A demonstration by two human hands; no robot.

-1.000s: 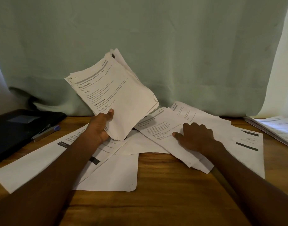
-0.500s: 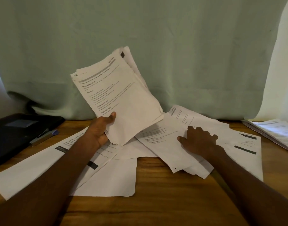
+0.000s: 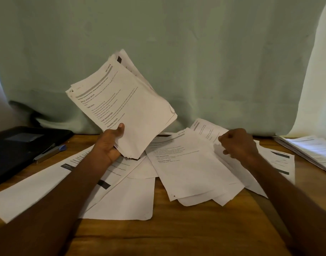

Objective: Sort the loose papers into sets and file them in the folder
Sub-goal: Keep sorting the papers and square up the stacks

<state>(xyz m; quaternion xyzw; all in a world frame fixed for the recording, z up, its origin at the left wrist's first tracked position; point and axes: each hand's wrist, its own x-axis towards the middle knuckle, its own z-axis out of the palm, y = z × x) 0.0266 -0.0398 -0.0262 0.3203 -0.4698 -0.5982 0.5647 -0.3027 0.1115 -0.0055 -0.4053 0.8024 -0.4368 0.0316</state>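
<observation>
L hand (image 3: 110, 145) grips stack of printed sheets (image 3: 125, 108) at its lower edge, thumb on top face, fingers curled beneath; stack held tilted above the wooden table (image 3: 177, 233), top pg reads "TASK GOAL", "TASK DESCRIPTION". R hand (image 3: 238, 145) has fingers curled, pinching the right edge of a printed sheet (image 3: 188, 167) that lies on top of the loose papers (image 3: 125, 200) spread across the table. Black folder (image 3: 19, 145) flat at far L of table, pen (image 3: 49, 153) resting at its edge. Second pile of papers (image 3: 310, 152) at far R, apart from the spread. Green curtain (image 3: 195, 61) behind.
</observation>
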